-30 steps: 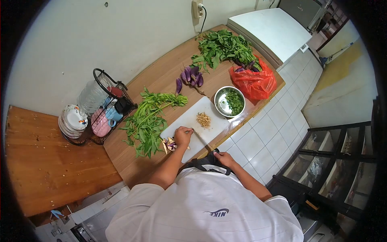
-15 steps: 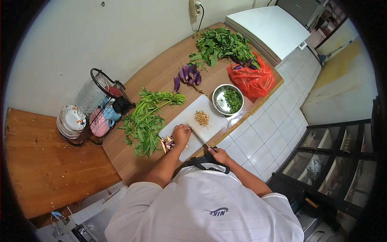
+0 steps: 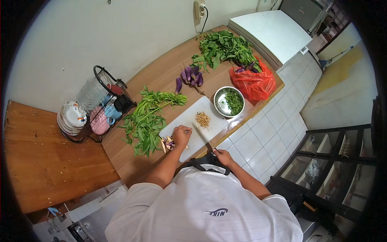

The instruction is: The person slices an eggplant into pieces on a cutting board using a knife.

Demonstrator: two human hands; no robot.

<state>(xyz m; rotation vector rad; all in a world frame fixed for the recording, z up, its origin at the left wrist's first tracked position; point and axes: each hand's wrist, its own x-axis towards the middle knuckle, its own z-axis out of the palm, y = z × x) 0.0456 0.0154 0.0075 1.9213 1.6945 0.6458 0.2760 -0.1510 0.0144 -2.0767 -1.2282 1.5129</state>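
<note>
My left hand (image 3: 182, 136) is closed over the white cutting board (image 3: 192, 113), its fingers pinched on something too small to make out. Peeled-looking shallots or garlic pieces (image 3: 168, 143) lie beside its wrist at the board's left edge. My right hand (image 3: 223, 157) grips the handle of a knife (image 3: 203, 135), whose blade reaches over the board toward a small pile of chopped light-brown bits (image 3: 202, 119). A steel bowl (image 3: 216, 105) with chopped greens stands at the board's far right corner.
Leafy greens (image 3: 145, 117) lie left of the board. Purple eggplants (image 3: 192, 76) are behind it. More greens (image 3: 225, 46) and a red plastic bag (image 3: 254, 84) occupy the back right. A dish rack (image 3: 128, 101) with cups and plates stands at the left.
The knife blade has shifted slightly right, away from my left hand's fingertips. My left hand stays closed in nearly the same place. The camera view has moved a little.
</note>
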